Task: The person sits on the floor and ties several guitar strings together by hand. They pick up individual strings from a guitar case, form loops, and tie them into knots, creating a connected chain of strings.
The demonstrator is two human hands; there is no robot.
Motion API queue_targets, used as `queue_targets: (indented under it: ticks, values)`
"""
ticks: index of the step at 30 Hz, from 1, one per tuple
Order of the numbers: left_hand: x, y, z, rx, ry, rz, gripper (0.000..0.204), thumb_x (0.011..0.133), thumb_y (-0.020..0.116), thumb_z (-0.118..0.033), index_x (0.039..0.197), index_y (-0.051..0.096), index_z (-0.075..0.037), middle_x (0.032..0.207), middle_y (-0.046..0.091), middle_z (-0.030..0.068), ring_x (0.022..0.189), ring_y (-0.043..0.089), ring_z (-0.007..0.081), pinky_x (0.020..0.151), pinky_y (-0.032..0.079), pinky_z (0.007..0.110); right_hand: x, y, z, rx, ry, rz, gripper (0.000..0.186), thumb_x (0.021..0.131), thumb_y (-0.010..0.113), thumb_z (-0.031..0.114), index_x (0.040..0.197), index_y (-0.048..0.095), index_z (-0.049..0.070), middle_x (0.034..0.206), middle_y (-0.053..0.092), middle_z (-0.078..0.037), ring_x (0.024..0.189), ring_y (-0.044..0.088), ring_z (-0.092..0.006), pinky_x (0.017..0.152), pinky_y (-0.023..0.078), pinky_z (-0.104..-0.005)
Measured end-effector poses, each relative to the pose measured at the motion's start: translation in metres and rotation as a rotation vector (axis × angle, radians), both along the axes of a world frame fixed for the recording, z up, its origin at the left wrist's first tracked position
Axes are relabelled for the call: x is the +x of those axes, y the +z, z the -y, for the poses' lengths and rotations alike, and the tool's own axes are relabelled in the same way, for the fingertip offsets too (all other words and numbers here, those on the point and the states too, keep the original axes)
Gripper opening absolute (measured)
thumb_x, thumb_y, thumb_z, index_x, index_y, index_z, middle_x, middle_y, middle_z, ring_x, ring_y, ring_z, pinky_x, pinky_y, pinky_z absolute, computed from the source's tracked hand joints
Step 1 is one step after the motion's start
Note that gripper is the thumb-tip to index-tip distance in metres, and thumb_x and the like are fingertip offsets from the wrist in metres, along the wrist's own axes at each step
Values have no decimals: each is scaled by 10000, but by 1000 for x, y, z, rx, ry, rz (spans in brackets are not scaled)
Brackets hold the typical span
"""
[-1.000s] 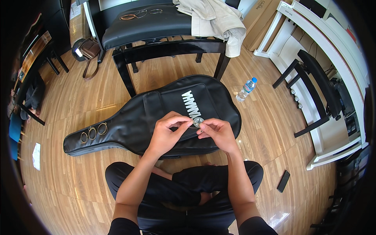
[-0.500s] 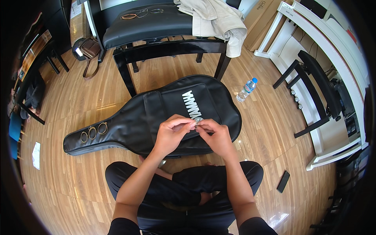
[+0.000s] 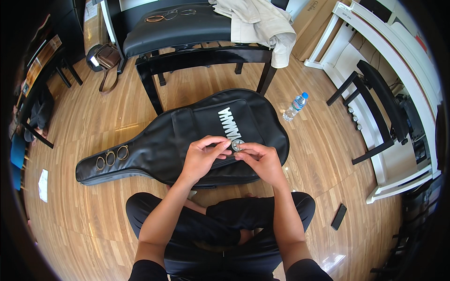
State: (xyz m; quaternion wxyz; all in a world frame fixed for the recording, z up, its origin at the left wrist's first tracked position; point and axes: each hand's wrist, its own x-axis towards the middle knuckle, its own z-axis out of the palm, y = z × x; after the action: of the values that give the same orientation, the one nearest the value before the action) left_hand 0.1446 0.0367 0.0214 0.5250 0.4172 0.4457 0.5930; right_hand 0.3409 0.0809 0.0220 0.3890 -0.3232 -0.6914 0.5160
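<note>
A black guitar gig bag [image 3: 157,145] lies flat on the floor in front of my crossed legs, its neck end toward the left. Above its pocket and white lettering, both of my hands meet, with a small gap between them. My left hand [image 3: 200,157] pinches thumb against forefinger. In the same way, my right hand [image 3: 263,161] has its thumb and fingertips pressed together. Whatever is between the fingertips is too small or thin to make out against the round emblem behind. Three coiled guitar strings [image 3: 114,158] rest on the bag's neck part.
Behind the bag stands a black padded bench [image 3: 187,33], bearing more coiled strings [image 3: 154,21] and a beige garment [image 3: 262,25]. A water bottle [image 3: 295,107] stands at right; a phone [image 3: 339,217] lies nearer. A white keyboard stand [image 3: 384,173], a smaller bench [image 3: 382,103] and brown bag [image 3: 108,57] flank the area.
My fingertips have moved slightly apart, uncovering more of the round emblem. My right hand has shifted a little to the right; the things around have stayed put.
</note>
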Motion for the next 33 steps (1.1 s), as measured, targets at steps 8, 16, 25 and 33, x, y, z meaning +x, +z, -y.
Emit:
queue_targets:
  ticks: [8, 16, 25, 33]
  values:
    - [-7, 14, 4, -121, -134, 17, 274, 927, 669, -191, 1106, 664, 17, 1013, 672, 108, 842, 712, 224, 697, 579, 282, 6, 5, -1, -44, 102, -15, 214, 860, 691, -16, 1072, 671, -31, 967, 713, -119, 885, 702, -176, 760, 570, -267]
    - [-11, 14, 6, -153, -215, 140, 313, 936, 657, -213, 1145, 621, 16, 1037, 662, 130, 840, 701, 225, 730, 577, 305, -2, -1, -1, -11, -9, -95, 181, 868, 673, -39, 1048, 671, -35, 966, 700, -90, 890, 690, -158, 776, 567, -263]
    - [-8, 17, 6, -169, -178, 136, 298, 941, 650, -217, 1130, 608, 9, 977, 638, 111, 818, 696, 221, 723, 572, 305, -7, -5, -1, -147, 27, -140, 176, 886, 632, -68, 1059, 615, -39, 1018, 662, -96, 915, 678, -177, 835, 564, -297]
    - [-5, 17, 7, -188, -200, 108, 299, 941, 653, -239, 1116, 603, -2, 946, 621, 97, 769, 685, 207, 701, 558, 295, -6, 0, 1, -166, 35, -140, 158, 889, 624, -70, 1042, 606, -31, 1024, 668, -101, 922, 678, -182, 823, 565, -298]
